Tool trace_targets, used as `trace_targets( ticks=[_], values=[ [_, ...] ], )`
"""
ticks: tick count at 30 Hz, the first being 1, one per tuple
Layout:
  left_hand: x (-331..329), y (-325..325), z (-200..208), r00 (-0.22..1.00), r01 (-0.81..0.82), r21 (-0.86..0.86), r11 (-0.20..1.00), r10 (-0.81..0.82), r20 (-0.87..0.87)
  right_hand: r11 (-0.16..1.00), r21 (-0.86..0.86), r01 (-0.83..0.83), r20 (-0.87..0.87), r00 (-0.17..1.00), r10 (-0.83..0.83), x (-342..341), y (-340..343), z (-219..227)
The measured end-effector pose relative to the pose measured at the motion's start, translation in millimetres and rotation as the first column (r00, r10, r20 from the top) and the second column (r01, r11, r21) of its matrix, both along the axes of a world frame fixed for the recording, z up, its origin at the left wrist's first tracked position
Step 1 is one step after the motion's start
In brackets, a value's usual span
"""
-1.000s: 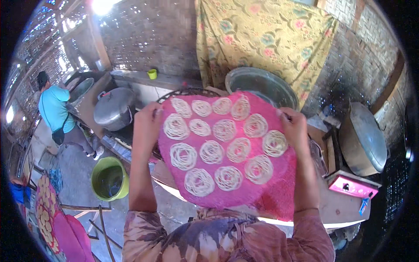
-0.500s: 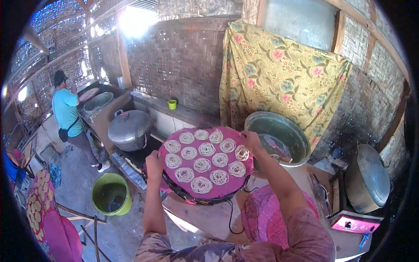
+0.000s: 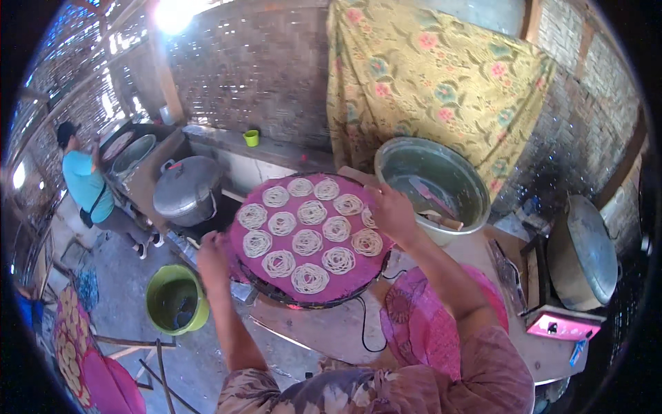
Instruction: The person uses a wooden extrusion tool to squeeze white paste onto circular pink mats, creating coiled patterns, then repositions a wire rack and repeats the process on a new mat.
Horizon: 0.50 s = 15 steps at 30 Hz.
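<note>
A round tray (image 3: 321,303) with a dark rim, covered by a pink cloth (image 3: 293,201), sits in front of me. Several pale, coiled noodle nests (image 3: 307,242) lie on the cloth in rough rows. At the right rim, the fingers of my right hand (image 3: 392,212) are closed on the cloth's edge; this hand partly covers one nest. My left hand (image 3: 212,254) is at the left side, just off the rim, with its fingers drawn together; what they hold, if anything, cannot be made out.
A large basin (image 3: 386,160) holding pink and wooden tools stands behind right. Lidded pots (image 3: 187,190) (image 3: 586,252) flank the work area. A green bucket (image 3: 200,303) is on the floor. Another person (image 3: 89,179) stands far left. Pink cloth (image 3: 434,331) lies on the near table.
My left hand has moved left and outward from the tray's rim. My right hand stays at the right rim, now lower over a nest. The view has turned slightly.
</note>
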<state>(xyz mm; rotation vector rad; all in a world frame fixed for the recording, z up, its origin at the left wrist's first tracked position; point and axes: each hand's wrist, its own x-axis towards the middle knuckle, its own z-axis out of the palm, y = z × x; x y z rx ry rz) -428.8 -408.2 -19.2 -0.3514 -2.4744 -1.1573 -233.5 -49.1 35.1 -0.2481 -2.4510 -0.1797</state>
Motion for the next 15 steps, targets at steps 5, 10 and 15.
trace_targets(
  ticks=[5,10,15],
  values=[
    [41.9,-42.4,-15.4,0.986,-0.111,-0.048,0.993,0.116,0.119,0.58,-0.811,-0.072,0.039,0.983,0.178,150.6,-20.8,-9.0],
    [75.3,-83.2,-32.3,0.966,-0.059,0.015,0.998,0.054,0.252,0.37,-0.868,0.331,0.331,0.941,-0.066,289.0,0.5,-87.7],
    [101.7,-51.4,-1.1,0.993,0.011,0.126,0.992,0.005,-0.122,0.412,-0.327,0.85,0.209,0.491,-0.846,420.3,111.5,-121.7]
  ],
)
